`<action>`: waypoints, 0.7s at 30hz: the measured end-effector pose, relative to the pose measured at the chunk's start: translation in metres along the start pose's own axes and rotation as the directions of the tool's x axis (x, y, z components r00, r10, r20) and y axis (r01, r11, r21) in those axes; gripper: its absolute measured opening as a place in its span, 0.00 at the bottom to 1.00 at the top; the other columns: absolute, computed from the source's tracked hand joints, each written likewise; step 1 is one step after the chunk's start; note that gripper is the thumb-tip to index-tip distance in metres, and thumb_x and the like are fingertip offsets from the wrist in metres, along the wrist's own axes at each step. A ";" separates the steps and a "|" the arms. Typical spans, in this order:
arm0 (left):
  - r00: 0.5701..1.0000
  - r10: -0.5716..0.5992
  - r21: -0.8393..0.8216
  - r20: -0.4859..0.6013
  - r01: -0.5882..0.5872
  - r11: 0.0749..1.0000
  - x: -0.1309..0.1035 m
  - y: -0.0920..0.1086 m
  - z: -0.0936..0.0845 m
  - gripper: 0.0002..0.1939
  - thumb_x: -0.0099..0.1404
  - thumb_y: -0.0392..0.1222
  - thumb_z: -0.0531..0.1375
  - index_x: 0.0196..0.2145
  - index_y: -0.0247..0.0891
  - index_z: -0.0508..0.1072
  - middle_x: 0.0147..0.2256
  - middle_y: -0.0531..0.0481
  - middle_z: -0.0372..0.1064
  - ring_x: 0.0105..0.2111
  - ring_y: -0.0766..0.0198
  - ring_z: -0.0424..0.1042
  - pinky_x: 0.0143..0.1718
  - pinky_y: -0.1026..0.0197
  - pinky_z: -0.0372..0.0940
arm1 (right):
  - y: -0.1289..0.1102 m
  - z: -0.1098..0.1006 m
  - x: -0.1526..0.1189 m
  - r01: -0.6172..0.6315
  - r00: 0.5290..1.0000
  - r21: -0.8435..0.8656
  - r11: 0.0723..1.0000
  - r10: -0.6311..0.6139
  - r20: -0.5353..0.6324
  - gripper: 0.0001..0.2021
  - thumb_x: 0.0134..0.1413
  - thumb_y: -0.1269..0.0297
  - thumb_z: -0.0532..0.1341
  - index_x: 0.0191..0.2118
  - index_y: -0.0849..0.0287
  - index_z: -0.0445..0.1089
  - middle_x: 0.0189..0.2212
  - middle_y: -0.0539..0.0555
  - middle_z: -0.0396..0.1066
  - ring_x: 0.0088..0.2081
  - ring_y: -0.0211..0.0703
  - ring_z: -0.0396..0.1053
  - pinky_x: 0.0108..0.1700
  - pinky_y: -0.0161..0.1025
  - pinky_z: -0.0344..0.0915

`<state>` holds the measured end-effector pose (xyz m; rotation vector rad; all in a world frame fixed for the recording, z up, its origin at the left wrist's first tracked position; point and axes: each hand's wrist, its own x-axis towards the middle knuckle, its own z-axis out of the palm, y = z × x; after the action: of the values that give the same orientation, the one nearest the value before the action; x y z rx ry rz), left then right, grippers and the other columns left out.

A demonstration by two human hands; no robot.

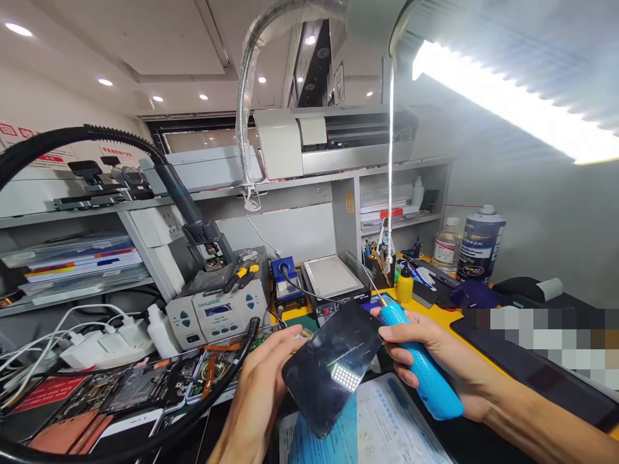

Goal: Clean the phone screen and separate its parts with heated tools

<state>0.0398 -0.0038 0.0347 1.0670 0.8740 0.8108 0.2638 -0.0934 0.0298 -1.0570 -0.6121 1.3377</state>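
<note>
A black phone screen (322, 370) is tilted in front of me, its glossy face reflecting a grid of lights and showing smudges and pale streaks. My left hand (258, 380) grips its left side; some of those fingers are hidden behind it. In my right hand (430, 341) is a blue-handled tool (423, 374), with a thin metal rod running up and to the left from its tip. My right fingertips are close to the screen's upper right edge; whether they touch it I cannot tell. Below the screen lies a blue-and-white printed pad (382, 419).
Opened phones (145, 386), a power strip (106, 345) and a soldering station (217, 312) stand left, with a black hose (213, 406) crossing in front. Behind are a flat heating plate (333, 277) and yellow bottle (405, 283). A spray can (481, 245) stands right.
</note>
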 end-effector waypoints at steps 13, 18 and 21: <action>0.760 0.647 0.277 0.050 -0.634 0.723 -0.008 -0.042 0.016 0.38 0.41 0.40 0.78 0.52 0.39 0.74 0.56 0.37 0.69 0.70 0.38 0.44 0.71 0.46 0.42 | 0.010 0.009 -0.008 -0.084 0.996 0.129 0.988 0.078 0.052 0.14 0.52 0.67 0.69 0.43 0.56 0.67 0.14 0.42 0.61 0.14 0.29 0.53 0.17 0.27 0.58; 0.818 0.575 0.285 0.026 -0.557 0.780 -0.015 -0.042 0.023 0.36 0.46 0.37 0.76 0.54 0.41 0.74 0.53 0.38 0.72 0.69 0.37 0.49 0.71 0.43 0.42 | 0.018 0.009 -0.009 -0.116 0.992 0.126 0.985 0.109 0.055 0.17 0.54 0.65 0.68 0.48 0.55 0.65 0.15 0.43 0.64 0.14 0.30 0.56 0.17 0.27 0.58; 0.952 0.235 0.098 0.197 -0.258 0.961 -0.015 -0.042 0.026 0.35 0.53 0.39 0.73 0.58 0.45 0.71 0.49 0.40 0.76 0.65 0.39 0.59 0.70 0.42 0.45 | 0.018 0.010 -0.010 -0.112 0.992 0.108 0.988 0.105 0.065 0.18 0.53 0.64 0.69 0.47 0.55 0.64 0.15 0.42 0.63 0.14 0.29 0.54 0.18 0.26 0.58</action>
<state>0.0617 -0.0384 0.0038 1.3567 0.6471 0.8579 0.2444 -0.1026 0.0204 -0.9741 -0.5233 1.4854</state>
